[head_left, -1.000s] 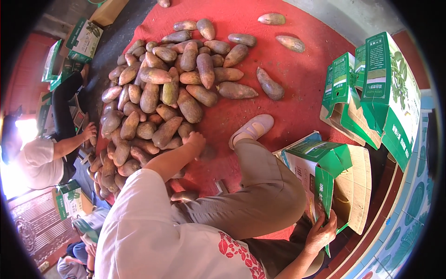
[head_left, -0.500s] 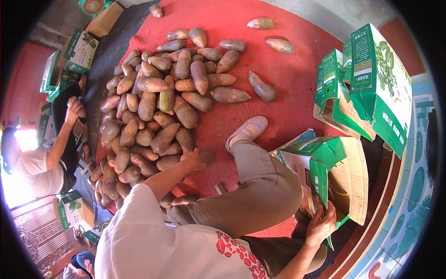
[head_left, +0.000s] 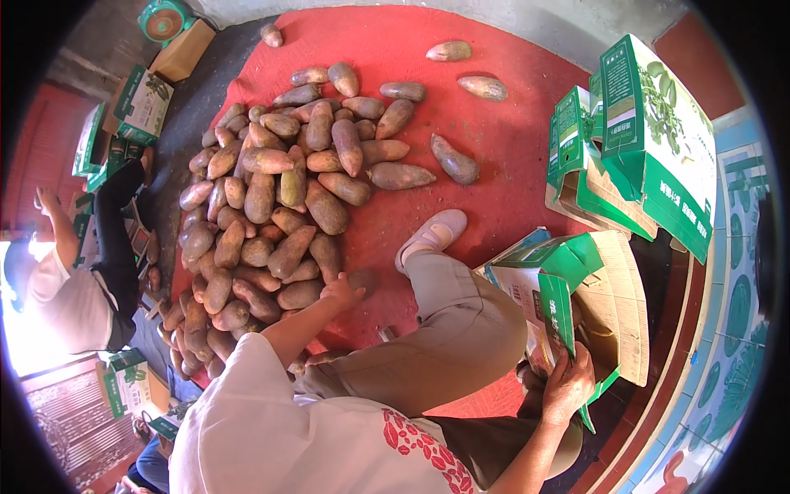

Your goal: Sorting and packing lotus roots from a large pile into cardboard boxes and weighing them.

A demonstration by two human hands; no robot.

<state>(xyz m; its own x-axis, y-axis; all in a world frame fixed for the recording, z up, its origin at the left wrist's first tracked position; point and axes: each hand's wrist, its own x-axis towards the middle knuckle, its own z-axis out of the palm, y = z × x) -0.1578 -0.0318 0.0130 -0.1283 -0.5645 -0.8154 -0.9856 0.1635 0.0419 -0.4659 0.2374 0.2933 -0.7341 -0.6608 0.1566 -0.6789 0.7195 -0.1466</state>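
While the sweet potato [head_left: 360, 282] sits at the near edge of the big pile [head_left: 280, 206] on the red mat [head_left: 510, 148], the left hand [head_left: 341, 290] is closed around it. The right hand [head_left: 566, 385] is clamped on the flap of an open green and white carton [head_left: 576, 305] beside the bent knee. More folded cartons [head_left: 650, 140] stand just behind, and another person [head_left: 74, 288] sits across the pile.

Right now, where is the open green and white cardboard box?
In the head view, the open green and white cardboard box sits at the person's right, gripped by the right hand, beside the bent knee.
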